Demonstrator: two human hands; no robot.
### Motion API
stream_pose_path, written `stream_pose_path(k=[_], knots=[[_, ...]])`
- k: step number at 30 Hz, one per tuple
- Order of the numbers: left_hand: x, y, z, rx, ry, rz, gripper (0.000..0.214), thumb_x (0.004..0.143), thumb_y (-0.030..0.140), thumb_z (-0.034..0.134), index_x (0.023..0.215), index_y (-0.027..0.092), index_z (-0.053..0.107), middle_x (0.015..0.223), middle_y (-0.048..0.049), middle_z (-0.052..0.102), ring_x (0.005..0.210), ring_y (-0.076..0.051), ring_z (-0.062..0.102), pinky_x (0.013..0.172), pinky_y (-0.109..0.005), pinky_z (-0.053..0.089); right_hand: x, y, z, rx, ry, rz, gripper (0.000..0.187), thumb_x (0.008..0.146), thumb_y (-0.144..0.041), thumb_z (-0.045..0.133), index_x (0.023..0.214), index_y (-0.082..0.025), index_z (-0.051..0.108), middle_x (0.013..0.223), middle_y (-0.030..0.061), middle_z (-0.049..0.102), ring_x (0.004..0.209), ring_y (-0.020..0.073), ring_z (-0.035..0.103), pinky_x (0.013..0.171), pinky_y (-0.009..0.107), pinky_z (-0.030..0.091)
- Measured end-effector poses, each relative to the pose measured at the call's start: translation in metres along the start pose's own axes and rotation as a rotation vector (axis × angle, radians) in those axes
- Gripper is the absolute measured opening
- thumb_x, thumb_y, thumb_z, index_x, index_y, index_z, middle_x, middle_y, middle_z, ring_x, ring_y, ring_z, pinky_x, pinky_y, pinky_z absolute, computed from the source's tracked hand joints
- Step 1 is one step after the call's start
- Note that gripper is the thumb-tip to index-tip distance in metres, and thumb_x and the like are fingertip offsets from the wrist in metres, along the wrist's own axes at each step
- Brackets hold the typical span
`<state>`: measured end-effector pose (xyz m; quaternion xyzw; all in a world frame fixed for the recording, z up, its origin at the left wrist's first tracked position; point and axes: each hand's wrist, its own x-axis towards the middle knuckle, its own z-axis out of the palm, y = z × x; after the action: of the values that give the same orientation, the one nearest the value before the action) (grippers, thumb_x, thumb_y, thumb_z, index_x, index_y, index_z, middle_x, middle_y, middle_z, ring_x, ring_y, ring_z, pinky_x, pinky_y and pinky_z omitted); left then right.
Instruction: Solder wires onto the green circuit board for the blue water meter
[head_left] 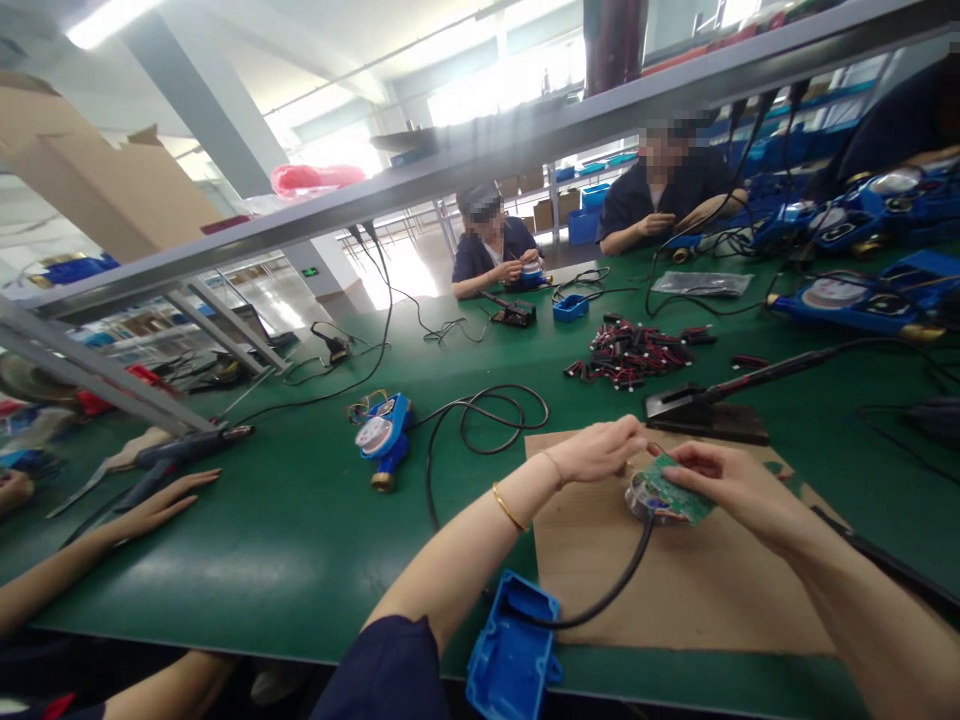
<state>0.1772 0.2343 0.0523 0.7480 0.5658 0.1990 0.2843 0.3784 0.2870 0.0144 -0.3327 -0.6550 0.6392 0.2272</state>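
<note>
Stage reached: the work is judged to be partway; the black cable (pixel 637 560) is led from the blue box (pixel 510 665) to the round part (pixel 637 497).
Left undone: the circuit board (pixel 694 500) is held tilted over the round part, not laid flat; the blue box is left apart and open at the near edge.
Board's place: the cardboard sheet (pixel 720 615) on the near right of the green table (pixel 285 560).
Right hand (pixel 724 480): the board's right part is clamped between thumb and fingers.
Left hand (pixel 600 450): the fingers are curled in beside the board's far left corner; whether the tips are pressed together, or on a wire, cannot be told.
</note>
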Motion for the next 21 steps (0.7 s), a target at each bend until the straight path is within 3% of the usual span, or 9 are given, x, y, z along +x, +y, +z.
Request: stream_pose_path(k=[3,7,12,14,18,21], knots=[[-0.006,0.0,-0.002,-0.073,0.01,-0.039,0.019,0.097,0.034,0.032,0.086,0.021,0.04,0.083,0.0012,0.063,0.078,-0.012,0.056,0.079,-0.025,0.043,-0.004,0.001,-0.001,0.083,0.074,0.021,0.058,0.052,-0.059,0.082,0.085,-0.014,0.068,0.086,0.0104,0.072,0.074,0.0216,0.066,0.066,0.029,0.054],[-0.042,0.001,-0.009,-0.066,0.129,-0.108,0.019,0.097,0.034,0.027,0.085,0.022,0.037,0.075,0.0027,0.06,0.072,-0.012,0.055,0.078,-0.026,0.043,0.007,0.016,0.005,0.085,0.252,0.03,0.06,0.047,-0.061,0.08,0.083,-0.014,0.068,0.086,0.0114,0.072,0.073,0.0236,0.066,0.066,0.032,0.055],[-0.081,-0.005,0.004,-0.073,0.228,-0.231,0.014,0.092,0.03,0.037,0.082,0.021,0.042,0.085,-0.0036,0.059,0.083,-0.017,0.053,0.085,-0.032,0.04,0.024,0.037,0.012,-0.334,0.342,0.027,0.053,0.05,-0.062,0.063,0.077,-0.017,0.068,0.08,0.0122,0.07,0.072,0.0281,0.064,0.068,0.04,0.05],[-0.086,-0.01,0.008,-0.137,0.324,-0.245,0.019,0.093,0.034,0.035,0.082,0.021,0.043,0.088,-0.0038,0.057,0.083,-0.016,0.051,0.083,-0.031,0.04,0.027,0.043,0.009,-0.452,0.31,0.008,0.055,0.054,-0.063,0.059,0.082,-0.017,0.068,0.076,0.0109,0.069,0.069,0.0276,0.063,0.065,0.04,0.049],[-0.083,-0.018,0.009,-0.377,0.441,-0.198,0.033,0.091,0.051,0.036,0.082,0.02,0.041,0.073,0.0021,0.047,0.065,-0.01,0.042,0.064,-0.024,0.038,0.029,0.048,0.004,-0.398,0.198,0.019,0.063,0.057,-0.065,0.06,0.095,-0.015,0.065,0.076,0.0092,0.067,0.066,0.0249,0.062,0.064,0.039,0.05],[-0.078,-0.017,0.009,-0.536,0.47,-0.18,0.041,0.085,0.059,0.045,0.081,0.019,0.041,0.069,0.0042,0.042,0.058,-0.007,0.036,0.056,-0.021,0.033,0.026,0.041,0.006,-0.373,0.304,-0.049,0.069,0.059,-0.069,0.06,0.101,-0.014,0.064,0.09,0.0121,0.066,0.075,0.0256,0.063,0.07,0.04,0.051]])
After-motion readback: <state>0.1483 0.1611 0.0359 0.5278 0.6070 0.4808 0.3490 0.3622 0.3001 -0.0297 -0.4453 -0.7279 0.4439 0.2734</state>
